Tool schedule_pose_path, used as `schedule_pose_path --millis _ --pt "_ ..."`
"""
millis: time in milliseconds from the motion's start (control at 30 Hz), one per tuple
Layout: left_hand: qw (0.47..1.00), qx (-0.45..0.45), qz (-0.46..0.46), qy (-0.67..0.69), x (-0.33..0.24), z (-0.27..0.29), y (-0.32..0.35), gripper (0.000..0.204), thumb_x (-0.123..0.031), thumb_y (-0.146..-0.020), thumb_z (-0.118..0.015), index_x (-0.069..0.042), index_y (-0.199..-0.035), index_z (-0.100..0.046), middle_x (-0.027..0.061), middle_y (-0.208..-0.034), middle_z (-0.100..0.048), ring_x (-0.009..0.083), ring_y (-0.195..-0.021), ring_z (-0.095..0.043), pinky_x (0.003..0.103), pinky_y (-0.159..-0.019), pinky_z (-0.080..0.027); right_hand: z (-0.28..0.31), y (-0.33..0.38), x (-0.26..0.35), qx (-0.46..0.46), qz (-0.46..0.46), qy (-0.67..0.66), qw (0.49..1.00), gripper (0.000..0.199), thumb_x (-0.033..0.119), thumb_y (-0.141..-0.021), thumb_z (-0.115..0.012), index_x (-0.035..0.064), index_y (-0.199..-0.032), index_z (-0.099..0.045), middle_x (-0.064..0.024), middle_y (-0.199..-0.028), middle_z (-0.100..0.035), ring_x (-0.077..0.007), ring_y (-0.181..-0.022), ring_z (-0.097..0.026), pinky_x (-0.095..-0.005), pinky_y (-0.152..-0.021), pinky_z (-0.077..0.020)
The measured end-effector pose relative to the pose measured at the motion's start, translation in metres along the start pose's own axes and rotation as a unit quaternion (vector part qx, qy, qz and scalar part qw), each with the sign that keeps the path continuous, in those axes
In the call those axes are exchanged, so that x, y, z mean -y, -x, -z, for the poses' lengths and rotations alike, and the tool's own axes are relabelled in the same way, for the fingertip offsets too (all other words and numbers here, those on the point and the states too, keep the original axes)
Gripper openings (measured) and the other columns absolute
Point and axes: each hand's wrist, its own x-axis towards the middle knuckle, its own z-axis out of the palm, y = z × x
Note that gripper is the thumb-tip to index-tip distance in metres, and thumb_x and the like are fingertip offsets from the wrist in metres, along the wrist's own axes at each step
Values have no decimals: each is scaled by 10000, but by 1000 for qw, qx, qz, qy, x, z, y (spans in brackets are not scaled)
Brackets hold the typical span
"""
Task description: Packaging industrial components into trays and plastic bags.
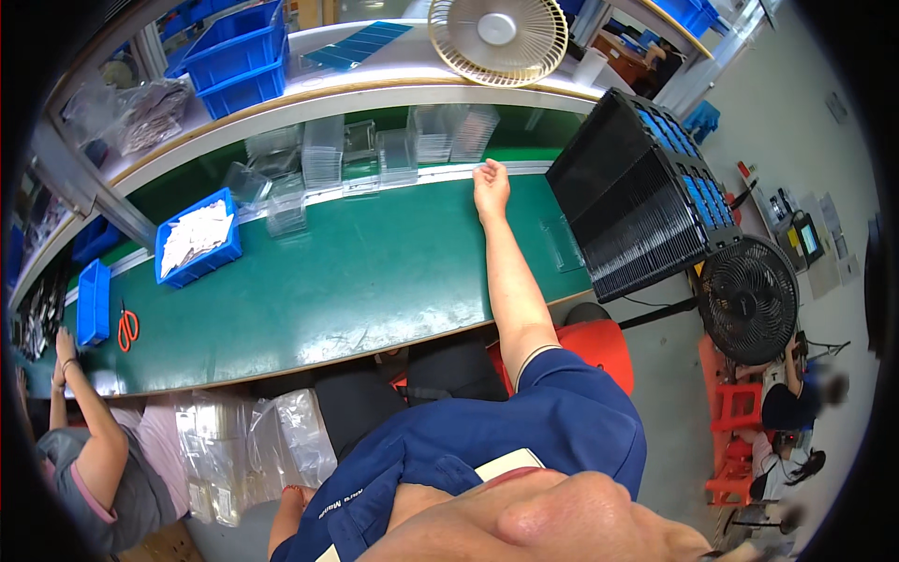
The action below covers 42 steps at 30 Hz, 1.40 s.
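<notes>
My right hand (492, 192) reaches out over the green table (375, 281) to its far edge. Its fingers are curled; whatever they may hold is hidden. Closest to it are upright stacks of clear plastic cases (475, 131), just beyond and left of the fingers. More clear cases (322, 155) line the far edge farther left. A single clear tray (562, 244) lies to the right of my forearm. Low beside my lap is my left hand (302, 493), with a red band at the wrist and its fingers hidden. Clear plastic bags (304, 436) hang next to it.
A tall black slotted rack (646, 206) stands at the table's right end, near a black fan (749, 300). To the left are a blue bin (201, 267) of white pieces, another blue bin (94, 300), orange scissors (128, 328) and a co-worker's hands (66, 351).
</notes>
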Motion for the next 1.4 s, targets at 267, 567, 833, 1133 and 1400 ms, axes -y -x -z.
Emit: schedule_pose_path --millis 267,567,833,1133,1400 --pt "996 3 -2 88 -34 32 30 589 -447 -621 -714 -78 -1070 -622 62 -996 -532 197 -894 -473 343 -766 -361 9 0 5 11 4 11 1000 295 42 -779 -639 -12 -1051 -540 -115 -958 -601 -146 -795 -587 -267 -722 -499" --pt "984 1 -5 180 -34 15 57 519 -411 -633 -713 -77 -1023 -639 43 -878 -534 175 -772 -470 324 -674 -360 60 55 75 -31 175 385 906 380 221 -696 -685 49 -1015 -571 -140 -998 -592 -334 -972 -529 -424 -848 -413" --pt "967 -6 -21 253 -52 49 72 457 -379 -644 -712 -76 -982 -653 27 -773 -536 156 -664 -467 307 -592 -359 129 89 73 -3 -121 648 752 718 573 -824 -443 96 -1350 -336 -260 -1385 -270 -453 -1298 -184 -672 -970 -138" --pt "946 -17 -35 322 -73 79 92 388 -342 -657 -711 -75 -935 -670 8 -654 -538 133 -542 -463 288 -501 -359 72 4 26 101 -2 583 806 709 544 -833 -447 128 -1385 -291 -268 -1416 -215 -440 -1320 -160 -657 -991 -139" --pt "868 -77 -4 490 -11 70 85 182 -275 -633 -702 -126 -717 -642 -31 -535 -409 96 -440 -350 277 -407 -240 70 -10 11 35 8 573 819 745 530 -791 -539 144 -1380 -297 -280 -1390 -258 -464 -1287 -214 -569 -1028 -197"
